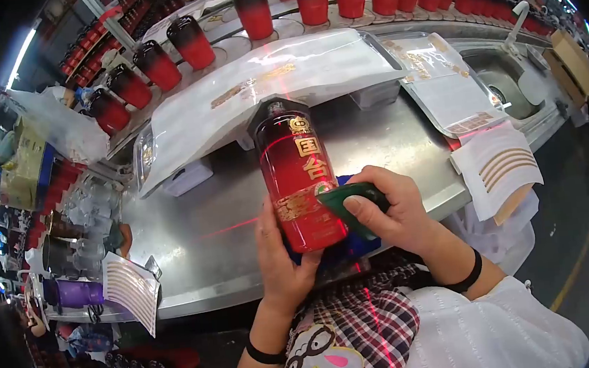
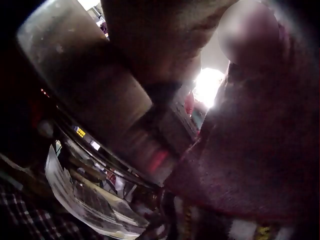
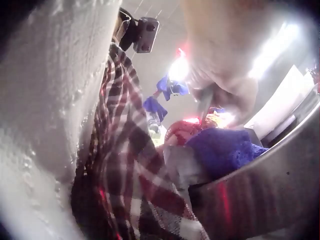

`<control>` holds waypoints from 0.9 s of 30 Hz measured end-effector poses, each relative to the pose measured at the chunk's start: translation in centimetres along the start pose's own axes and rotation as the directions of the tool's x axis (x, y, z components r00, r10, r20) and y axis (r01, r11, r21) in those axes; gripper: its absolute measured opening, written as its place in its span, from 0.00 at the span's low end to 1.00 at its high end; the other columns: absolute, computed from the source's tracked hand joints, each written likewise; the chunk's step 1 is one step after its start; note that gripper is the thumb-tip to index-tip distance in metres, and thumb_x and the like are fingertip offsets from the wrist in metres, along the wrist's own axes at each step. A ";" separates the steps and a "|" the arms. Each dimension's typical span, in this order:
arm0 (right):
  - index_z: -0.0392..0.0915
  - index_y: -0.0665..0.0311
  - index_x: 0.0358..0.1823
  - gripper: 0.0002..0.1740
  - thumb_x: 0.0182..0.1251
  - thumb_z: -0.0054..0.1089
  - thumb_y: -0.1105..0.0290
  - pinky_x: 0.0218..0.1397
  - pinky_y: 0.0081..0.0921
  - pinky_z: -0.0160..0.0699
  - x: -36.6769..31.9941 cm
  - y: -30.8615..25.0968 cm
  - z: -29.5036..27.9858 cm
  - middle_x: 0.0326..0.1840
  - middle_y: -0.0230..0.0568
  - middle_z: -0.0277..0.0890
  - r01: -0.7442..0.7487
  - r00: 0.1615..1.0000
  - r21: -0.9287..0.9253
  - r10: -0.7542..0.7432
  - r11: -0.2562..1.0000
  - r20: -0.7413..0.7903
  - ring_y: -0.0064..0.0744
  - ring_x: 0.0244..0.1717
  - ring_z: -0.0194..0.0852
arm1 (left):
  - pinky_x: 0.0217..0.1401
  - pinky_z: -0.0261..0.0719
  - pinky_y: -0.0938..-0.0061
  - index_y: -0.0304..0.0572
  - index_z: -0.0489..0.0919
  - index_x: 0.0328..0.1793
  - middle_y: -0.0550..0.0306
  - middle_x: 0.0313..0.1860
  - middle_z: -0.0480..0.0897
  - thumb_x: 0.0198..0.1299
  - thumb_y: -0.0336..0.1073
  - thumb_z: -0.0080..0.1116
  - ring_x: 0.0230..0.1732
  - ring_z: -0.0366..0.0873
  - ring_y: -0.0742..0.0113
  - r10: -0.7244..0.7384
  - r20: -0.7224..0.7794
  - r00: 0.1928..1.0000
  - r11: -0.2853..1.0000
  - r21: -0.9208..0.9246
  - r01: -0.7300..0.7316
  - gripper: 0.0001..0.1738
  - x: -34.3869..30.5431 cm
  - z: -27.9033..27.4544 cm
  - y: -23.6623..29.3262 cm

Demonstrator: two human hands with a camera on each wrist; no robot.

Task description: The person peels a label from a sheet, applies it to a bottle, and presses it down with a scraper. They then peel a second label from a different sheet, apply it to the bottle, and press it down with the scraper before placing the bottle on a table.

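The red bottle [image 1: 298, 184] was above the near part of the metal counter [image 1: 209, 251], leaning back, with its neck away from the person and its base close to the apron [image 1: 348, 319]. The left hand [image 1: 282, 266] held it low, the fingers along one side and the thumb near the base, I think so that it could not roll or slide. The right hand [image 1: 398, 210] pinched a green flat piece [image 1: 345, 200] between thumb and fingers, and its edge lay at the bottle's front — probably this grip served for pressing on the surface with control. A blue cloth [image 1: 357, 247] was beneath the bottle, perhaps to protect the paint from the hard metal. The white sheet with gold figures [image 1: 191, 126] lay beyond the bottle, maybe so that it was in easy reach.

The bottle was glossy and deep red, with bright reflections and a thin red light line across it. Large gold characters stood below a gold emblem, and lower there was a band of gold ornament — partly hidden by the green piece. Whether this decoration was perfectly flat, I cannot tell.
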State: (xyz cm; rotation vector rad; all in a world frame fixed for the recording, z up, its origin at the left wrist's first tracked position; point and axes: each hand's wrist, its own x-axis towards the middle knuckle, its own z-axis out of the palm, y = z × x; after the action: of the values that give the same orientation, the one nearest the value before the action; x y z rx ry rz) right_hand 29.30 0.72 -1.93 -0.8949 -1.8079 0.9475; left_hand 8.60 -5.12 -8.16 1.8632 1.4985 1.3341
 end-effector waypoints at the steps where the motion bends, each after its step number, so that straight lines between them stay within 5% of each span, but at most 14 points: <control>1: 0.79 0.69 0.45 0.11 0.68 0.65 0.68 0.35 0.26 0.74 0.0 -0.1 0.0 0.32 0.42 0.77 -0.017 1.000 0.010 0.017 1.000 -0.003 0.29 0.30 0.75 | 0.74 0.61 0.53 0.28 0.51 0.80 0.34 0.72 0.67 0.62 0.60 0.63 0.72 0.65 0.40 0.009 -0.010 1.000 1.000 0.010 -0.008 0.55 0.0 0.2 0.1; 18: 0.79 0.68 0.46 0.11 0.68 0.64 0.70 0.33 0.28 0.73 -0.6 -0.1 -1.1 0.32 0.43 0.77 0.054 0.996 -0.018 -0.053 0.998 0.072 0.34 0.29 0.76 | 0.75 0.60 0.54 0.29 0.52 0.80 0.34 0.73 0.66 0.61 0.60 0.64 0.73 0.64 0.41 -0.027 -0.010 1.000 0.998 -0.065 0.027 0.55 -0.1 0.3 -0.2; 21: 0.78 0.69 0.48 0.10 0.70 0.61 0.71 0.34 0.22 0.72 -0.8 0.0 -2.5 0.31 0.38 0.79 0.064 0.997 -0.045 -0.062 0.997 0.051 0.23 0.29 0.74 | 0.76 0.59 0.55 0.29 0.52 0.81 0.35 0.75 0.64 0.62 0.61 0.63 0.74 0.63 0.42 -0.036 -0.014 0.999 0.997 -0.072 0.035 0.55 0.0 0.5 -0.4; 22: 0.77 0.70 0.52 0.12 0.70 0.58 0.74 0.42 0.26 0.77 -1.0 -0.7 -3.7 0.44 0.46 0.82 -0.014 0.994 -0.116 0.027 0.993 0.110 0.33 0.38 0.80 | 0.77 0.58 0.55 0.29 0.51 0.81 0.35 0.75 0.63 0.62 0.61 0.63 0.75 0.62 0.43 -0.039 -0.011 0.999 0.997 -0.068 0.038 0.55 -0.1 0.2 -0.4; 26: 0.74 0.68 0.59 0.21 0.64 0.52 0.86 0.62 0.34 0.73 -2.3 0.6 -8.1 0.70 0.52 0.70 0.204 0.978 -0.333 -0.203 0.921 0.040 0.48 0.62 0.73 | 0.78 0.56 0.57 0.29 0.50 0.81 0.37 0.78 0.61 0.63 0.63 0.61 0.77 0.60 0.47 -0.062 -0.013 0.998 0.982 -0.177 0.058 0.56 0.2 0.5 0.6; 27: 0.75 0.65 0.58 0.24 0.59 0.52 0.89 0.65 0.35 0.72 -3.0 0.7 -9.6 0.68 0.52 0.71 0.165 0.983 -0.455 -0.185 0.875 0.000 0.49 0.63 0.73 | 0.79 0.55 0.59 0.30 0.49 0.82 0.39 0.79 0.59 0.63 0.63 0.61 0.78 0.59 0.51 -0.047 -0.027 0.999 0.990 -0.136 0.042 0.56 0.1 0.5 0.2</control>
State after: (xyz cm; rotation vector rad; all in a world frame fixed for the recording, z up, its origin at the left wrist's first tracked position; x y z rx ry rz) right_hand 39.34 0.78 -0.58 -1.0004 -2.0731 0.3858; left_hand 9.14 -5.00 -8.15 1.7234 1.4182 1.4118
